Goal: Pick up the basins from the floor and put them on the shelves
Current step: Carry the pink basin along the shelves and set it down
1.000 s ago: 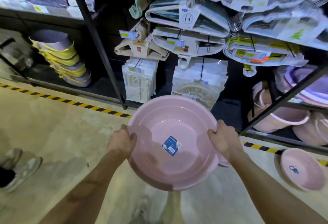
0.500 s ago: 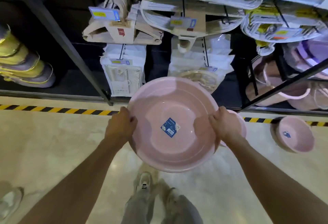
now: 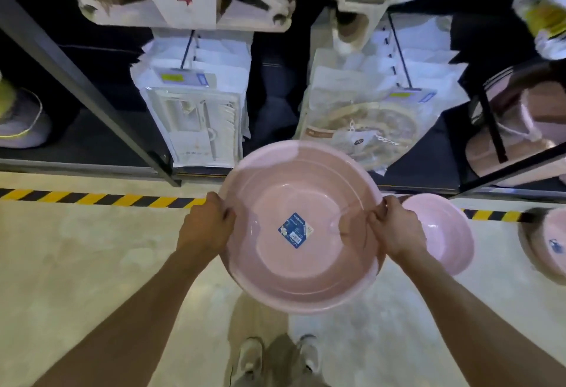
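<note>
I hold a large pink basin (image 3: 294,273) with a blue sticker in its bottom, above the floor in front of the shelves. My left hand (image 3: 206,227) grips its left rim and my right hand (image 3: 395,228) grips its right rim, thumbs inside. A second pink basin (image 3: 444,233) lies on the floor just right of my right hand, partly hidden by it. A third pink basin (image 3: 548,248) sits at the right edge, cut off by the frame. More pink basins (image 3: 520,132) are stacked on the low shelf at the right.
A black metal shelf post (image 3: 92,89) slants down to the floor at the left. Packaged goods (image 3: 196,123) hang above the bottom shelf straight ahead. Yellow-black tape (image 3: 101,198) marks the floor along the shelf. My shoes (image 3: 275,359) are below the basin.
The view has tilted down and moved closer to the shelf. The basin in my hands sits lower in the frame, and the floor basin beside my right hand shows more fully.
</note>
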